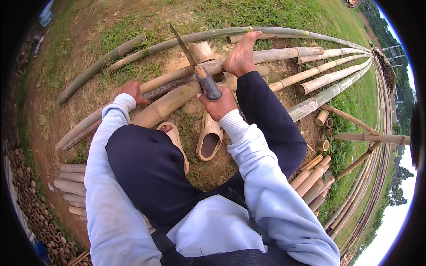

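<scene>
My right hand point(218, 103) is closed round the dark handle of a handsaw point(183, 46). Its narrow blade points up and away to the left, crossing a long bamboo pole point(165, 79). Whether the teeth have bitten into the pole cannot be made out. Further left, my left hand point(132, 92) grips the same pole from above. My bare right foot point(242, 56) presses on the pole to the right of the blade. Under it, a thicker bamboo length point(166, 107) lies across the ground, beside a darker pole. A short upright stump point(202, 52) stands just beyond the blade.
A tan clog point(210, 139) sits unworn below the saw; my left foot wears the other. Long bamboo poles point(330, 73) stretch off to the right. Cut bamboo pieces point(313, 181) lie at lower right, with more cut lengths point(73, 186) at left and a large stack point(40, 221) behind them.
</scene>
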A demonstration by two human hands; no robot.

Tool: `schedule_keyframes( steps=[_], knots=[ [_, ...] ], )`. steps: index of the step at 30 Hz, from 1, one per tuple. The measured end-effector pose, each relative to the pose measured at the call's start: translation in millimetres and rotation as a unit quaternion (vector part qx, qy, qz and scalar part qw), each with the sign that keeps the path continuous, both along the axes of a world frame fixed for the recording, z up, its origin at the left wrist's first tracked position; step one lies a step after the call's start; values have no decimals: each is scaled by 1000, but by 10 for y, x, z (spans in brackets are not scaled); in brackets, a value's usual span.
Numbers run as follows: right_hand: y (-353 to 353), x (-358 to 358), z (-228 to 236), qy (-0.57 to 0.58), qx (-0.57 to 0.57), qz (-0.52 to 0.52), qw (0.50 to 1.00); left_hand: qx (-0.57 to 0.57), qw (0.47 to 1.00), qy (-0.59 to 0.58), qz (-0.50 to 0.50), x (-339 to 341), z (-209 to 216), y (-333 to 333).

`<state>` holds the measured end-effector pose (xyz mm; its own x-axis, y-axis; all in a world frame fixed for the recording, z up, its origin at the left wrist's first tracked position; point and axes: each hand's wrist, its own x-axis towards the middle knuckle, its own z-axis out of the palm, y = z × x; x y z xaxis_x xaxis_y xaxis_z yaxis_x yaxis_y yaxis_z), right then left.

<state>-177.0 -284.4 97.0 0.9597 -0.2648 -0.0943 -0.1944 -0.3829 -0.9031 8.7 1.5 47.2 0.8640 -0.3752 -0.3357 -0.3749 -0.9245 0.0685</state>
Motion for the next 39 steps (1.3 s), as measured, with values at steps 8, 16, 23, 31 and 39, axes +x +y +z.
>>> schedule_keyframes(
  steps=[8, 16, 23, 31, 39],
  knots=[
    [117, -1833, 587, 96, 115, -17, 989, 16, 1000, 2, 16, -38, -91, 170],
    [4, 68, -33, 1, 10, 10, 1000, 11, 1000, 14, 18, 10, 19, 18],
    [15, -2072, 620, 90, 48, 23, 995, 29, 999, 35, 30, -73, 115, 59],
    [-33, -135, -108, 24, 45, 11, 999, -9, 999, 17, 33, -121, 109, 10],
    [-14, -235, -381, -55, 58, 12, 997, -245, 919, -293, -98, -1043, -534, 340]
  ],
)
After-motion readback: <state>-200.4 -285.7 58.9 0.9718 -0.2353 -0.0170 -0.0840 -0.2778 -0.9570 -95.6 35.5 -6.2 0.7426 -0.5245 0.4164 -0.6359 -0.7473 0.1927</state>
